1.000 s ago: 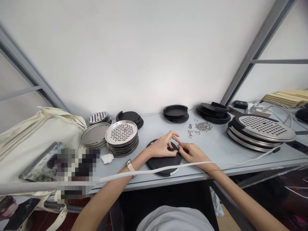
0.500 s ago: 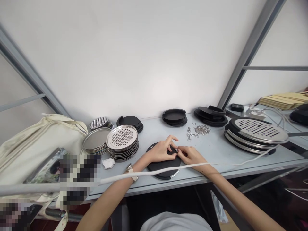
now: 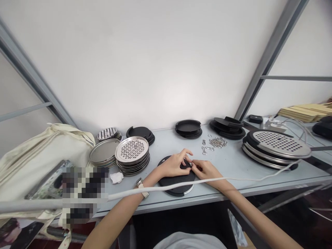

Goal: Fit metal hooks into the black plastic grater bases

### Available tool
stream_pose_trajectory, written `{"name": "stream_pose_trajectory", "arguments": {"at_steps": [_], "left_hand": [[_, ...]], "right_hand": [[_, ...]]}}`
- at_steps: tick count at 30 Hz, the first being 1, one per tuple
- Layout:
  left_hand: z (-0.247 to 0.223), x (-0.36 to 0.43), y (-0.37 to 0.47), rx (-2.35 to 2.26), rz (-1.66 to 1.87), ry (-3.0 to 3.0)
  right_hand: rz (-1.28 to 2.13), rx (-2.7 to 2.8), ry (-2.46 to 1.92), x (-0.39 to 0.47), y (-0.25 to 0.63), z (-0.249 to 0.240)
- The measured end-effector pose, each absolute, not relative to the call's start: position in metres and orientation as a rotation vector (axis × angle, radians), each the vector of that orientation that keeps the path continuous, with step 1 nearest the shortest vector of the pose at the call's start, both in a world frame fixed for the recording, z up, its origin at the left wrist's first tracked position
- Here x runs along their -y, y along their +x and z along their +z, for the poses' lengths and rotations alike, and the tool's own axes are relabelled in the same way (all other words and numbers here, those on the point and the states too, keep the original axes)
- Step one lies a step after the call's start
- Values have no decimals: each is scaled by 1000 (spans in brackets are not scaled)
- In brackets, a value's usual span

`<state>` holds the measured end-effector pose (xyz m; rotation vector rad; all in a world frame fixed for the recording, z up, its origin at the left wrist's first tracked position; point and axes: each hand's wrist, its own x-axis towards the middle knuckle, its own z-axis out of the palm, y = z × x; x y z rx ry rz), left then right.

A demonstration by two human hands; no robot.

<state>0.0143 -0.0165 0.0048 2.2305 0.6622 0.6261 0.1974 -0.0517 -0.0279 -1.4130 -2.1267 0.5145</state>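
Note:
A round black plastic disc with a metal edge lies near the front of the table. My left hand rests over it, thumb and fingers closed around a small black piece above the disc's right side. Against those fingertips, my right hand is closed in a pinch. A tiny bright bit shows where the fingertips meet, but what the right hand holds is too small to make out. Behind my right hand lie a heap of small metal clips and several loose ones.
Perforated metal grater discs and plain metal discs are stacked at left. Black rings stand along the wall. Assembled grater discs are piled at right. A white cable crosses in front of my arms. A canvas bag sits left.
The view has tilted up slightly, so the table appears a little lower. Both hands keep nearly the same pose over the black disc.

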Motion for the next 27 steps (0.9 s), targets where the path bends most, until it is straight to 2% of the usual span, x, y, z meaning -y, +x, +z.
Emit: {"name": "stream_pose_trajectory", "arguments": {"at_steps": [13, 27], "left_hand": [[4, 16, 18, -774, 700, 2400], [2, 13, 15, -608, 691, 2273]], "right_hand": [[492, 2147, -1391, 52, 198, -27], [488, 2138, -1400, 50, 199, -32]]}}
